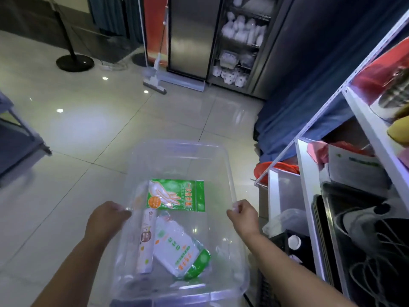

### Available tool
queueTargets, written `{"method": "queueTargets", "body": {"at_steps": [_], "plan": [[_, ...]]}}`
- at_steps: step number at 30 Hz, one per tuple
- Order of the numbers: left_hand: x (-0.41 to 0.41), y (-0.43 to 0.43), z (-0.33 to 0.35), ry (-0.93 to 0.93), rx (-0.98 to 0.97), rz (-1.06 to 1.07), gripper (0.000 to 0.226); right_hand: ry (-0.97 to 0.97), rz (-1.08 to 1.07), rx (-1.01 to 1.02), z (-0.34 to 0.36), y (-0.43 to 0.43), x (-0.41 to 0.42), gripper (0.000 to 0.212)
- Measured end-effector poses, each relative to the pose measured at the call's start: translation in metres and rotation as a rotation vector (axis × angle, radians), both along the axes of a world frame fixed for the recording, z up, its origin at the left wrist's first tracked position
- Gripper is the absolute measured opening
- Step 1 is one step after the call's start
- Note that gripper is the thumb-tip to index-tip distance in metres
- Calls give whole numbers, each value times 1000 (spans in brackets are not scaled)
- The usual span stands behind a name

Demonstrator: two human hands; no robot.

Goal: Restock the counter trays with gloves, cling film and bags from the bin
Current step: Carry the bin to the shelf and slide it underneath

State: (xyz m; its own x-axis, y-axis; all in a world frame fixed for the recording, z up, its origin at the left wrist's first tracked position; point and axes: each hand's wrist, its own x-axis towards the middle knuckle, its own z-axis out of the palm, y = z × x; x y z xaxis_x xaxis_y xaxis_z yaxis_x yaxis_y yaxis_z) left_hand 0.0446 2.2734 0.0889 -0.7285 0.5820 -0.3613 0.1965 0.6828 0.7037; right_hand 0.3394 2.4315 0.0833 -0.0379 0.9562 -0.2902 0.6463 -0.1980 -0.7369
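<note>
I hold a clear plastic bin (177,147) in front of me above the tiled floor. My left hand (106,216) grips its left rim and my right hand (243,213) grips its right rim. Inside lie a green pack of disposable gloves (177,194), a long white cling film box (146,240) along the left side, and a white and green pack of bags (181,251) near the front.
A white metal shelf rack (309,173) with boxes, trays and cables stands close on my right. A blue cloth (287,120) hangs beyond it. A floor squeegee (155,83), a stand base (74,62) and a steel cabinet (190,36) lie ahead. A grey cart (20,140) sits left.
</note>
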Motion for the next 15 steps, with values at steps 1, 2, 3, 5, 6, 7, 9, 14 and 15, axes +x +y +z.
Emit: {"method": "queueTargets", "body": {"at_steps": [1,2,3,5,6,7,9,14,15], "plan": [[-8,21,-1,-1,-4,-25,17,-2,-16,0,0,16,-5,18],[-16,44,-3,-1,-13,-47,16,-9,-37,-3,-1,32,-10,17],[-25,67,-6,-1,-24,-69,17,-18,-65,-7,-3,47,-14,17],[-42,115,-13,-13,-46,-132,18,-37,-128,-16,-7,75,-23,16],[-50,139,-17,-23,-55,-171,19,-42,-164,-19,-9,87,-27,16],[-58,163,-19,-33,-65,-211,21,-45,-203,-23,-10,98,-30,16],[-71,210,-23,-43,-78,-287,18,-54,-277,-42,-13,118,-37,17],[-88,312,-29,-29,-109,-435,20,-87,-425,-96,-23,159,-47,14],[-88,331,-29,-22,-119,-465,20,-82,-454,-108,-26,165,-48,14]]}}
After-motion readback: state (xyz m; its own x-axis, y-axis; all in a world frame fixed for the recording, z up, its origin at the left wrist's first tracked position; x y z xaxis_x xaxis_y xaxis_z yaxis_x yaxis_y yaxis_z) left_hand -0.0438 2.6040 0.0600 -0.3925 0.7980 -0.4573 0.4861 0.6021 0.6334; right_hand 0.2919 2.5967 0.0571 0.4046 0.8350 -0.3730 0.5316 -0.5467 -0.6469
